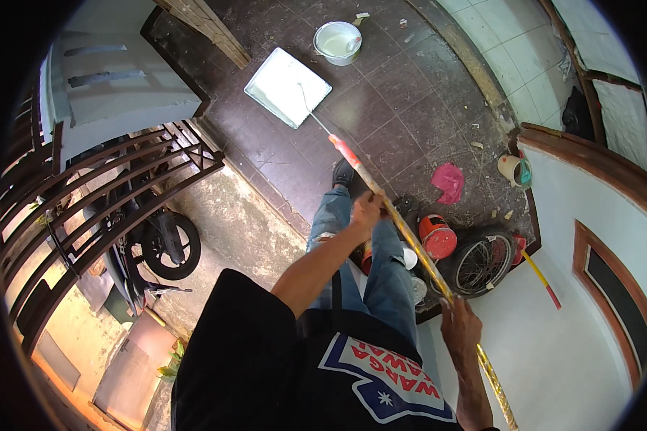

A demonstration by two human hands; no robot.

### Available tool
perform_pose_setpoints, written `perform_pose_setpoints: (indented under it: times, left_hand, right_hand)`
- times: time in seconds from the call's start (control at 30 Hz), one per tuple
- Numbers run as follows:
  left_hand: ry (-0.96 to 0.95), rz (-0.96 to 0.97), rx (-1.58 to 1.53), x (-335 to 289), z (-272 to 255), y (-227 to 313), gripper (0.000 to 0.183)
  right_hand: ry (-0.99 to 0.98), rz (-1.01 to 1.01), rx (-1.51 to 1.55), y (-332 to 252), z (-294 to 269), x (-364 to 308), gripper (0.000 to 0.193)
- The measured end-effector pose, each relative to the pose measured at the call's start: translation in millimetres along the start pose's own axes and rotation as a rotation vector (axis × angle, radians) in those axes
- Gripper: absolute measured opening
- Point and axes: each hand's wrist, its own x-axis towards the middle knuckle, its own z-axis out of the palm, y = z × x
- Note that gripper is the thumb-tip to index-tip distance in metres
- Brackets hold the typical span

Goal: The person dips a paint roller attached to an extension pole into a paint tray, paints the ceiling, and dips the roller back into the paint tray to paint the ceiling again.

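A long paint roller pole [413, 241], wrapped in gold and ending in a pinkish-red handle, slants across my body. My left hand [369, 210] is closed round its middle, in front of my knees. Lower down, my right hand [460, 327] grips the same pole at my right side. From the red handle a thin wire frame reaches into a white paint tray [269, 90] on the dark tiled floor. The roller's head lies in the tray and barely stands out from the white paint. Behind the tray, to the right, is a white bucket [338, 44] with pale paint inside.
A wooden post [208, 32] stands at the far left. To my right are a red paint can [437, 237], a spoked wheel [482, 262], a pink cloth [448, 182] and a cream pail [512, 170]. A motorcycle [147, 241] stands behind brown railings [122, 208] at left.
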Motion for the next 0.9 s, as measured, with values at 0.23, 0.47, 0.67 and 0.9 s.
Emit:
perform_pose_setpoints:
  times: [0.23,0.47,0.67,0.9]
  left_hand:
    - [0.053,0.036,0.066,31,-53,65,0.035]
    - [-0.054,0.014,-0.053,0,11,39,0.034]
    - [-0.1,-0.056,-0.036,-19,63,8,0.035]
    - [-0.034,-0.101,0.047,-4,65,-3,0.034]
  right_hand:
    - [-0.005,-0.081,0.075,-39,31,43,0.029]
    - [0.076,-0.07,0.047,16,-7,16,0.025]
    - [0.0,0.01,-0.012,51,-40,-8,0.024]
    - [-0.03,0.068,-0.014,43,-30,-1,0.024]
